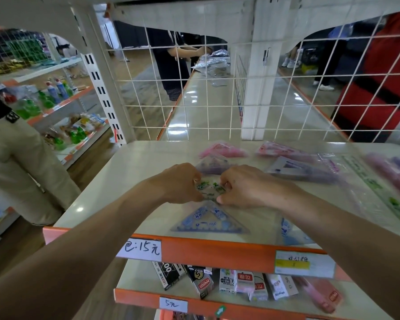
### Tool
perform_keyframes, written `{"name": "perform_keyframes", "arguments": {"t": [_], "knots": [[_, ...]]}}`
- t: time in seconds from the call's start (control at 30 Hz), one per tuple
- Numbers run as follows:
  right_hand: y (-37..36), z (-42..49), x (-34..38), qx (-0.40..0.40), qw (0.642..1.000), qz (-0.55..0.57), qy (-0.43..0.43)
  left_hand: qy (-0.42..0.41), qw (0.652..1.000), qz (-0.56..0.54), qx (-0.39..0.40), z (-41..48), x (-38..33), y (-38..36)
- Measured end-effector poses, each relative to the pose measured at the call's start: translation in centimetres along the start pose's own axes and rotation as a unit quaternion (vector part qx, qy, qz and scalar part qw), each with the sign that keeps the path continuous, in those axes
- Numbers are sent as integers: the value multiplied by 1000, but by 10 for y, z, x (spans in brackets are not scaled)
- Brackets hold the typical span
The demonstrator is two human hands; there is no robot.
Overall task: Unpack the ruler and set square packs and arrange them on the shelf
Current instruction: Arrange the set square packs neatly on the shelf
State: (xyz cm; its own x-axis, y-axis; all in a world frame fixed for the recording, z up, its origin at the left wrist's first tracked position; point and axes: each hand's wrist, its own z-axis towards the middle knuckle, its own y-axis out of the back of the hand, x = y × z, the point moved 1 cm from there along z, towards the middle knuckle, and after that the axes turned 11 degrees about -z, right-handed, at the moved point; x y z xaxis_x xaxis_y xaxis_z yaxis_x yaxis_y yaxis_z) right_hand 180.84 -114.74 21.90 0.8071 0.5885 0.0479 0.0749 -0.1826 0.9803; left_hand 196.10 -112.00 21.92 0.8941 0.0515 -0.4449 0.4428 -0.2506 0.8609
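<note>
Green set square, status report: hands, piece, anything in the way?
Left hand, right hand both pinch green set square on shelf. Blue set square nearside, purple set square behind.

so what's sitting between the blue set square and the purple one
In the head view, a green set square lies between them, pinched by the left hand and the right hand.

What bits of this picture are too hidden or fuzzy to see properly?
- Head view: the green set square is mostly covered by the left hand and right hand; its markings are unreadable.
- Head view: the packs at the right edge are blurred and cut off by the frame.
- Head view: the yellow price label is too blurred to read.
</note>
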Motion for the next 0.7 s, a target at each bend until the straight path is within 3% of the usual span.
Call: {"name": "perform_keyframes", "arguments": {"t": [0.47, 0.57, 0.7], "knots": [[6, 3, -13, 5, 999, 38, -6, 0, 1000, -2, -12, 3, 3, 5], [26, 3, -32, -36, 994, 88, -46, 5, 998, -10, -58, 8, 9, 29], [33, 24, -43, -26, 997, 17, -67, 45, 998, -6, -36, 33, 16, 41]]}}
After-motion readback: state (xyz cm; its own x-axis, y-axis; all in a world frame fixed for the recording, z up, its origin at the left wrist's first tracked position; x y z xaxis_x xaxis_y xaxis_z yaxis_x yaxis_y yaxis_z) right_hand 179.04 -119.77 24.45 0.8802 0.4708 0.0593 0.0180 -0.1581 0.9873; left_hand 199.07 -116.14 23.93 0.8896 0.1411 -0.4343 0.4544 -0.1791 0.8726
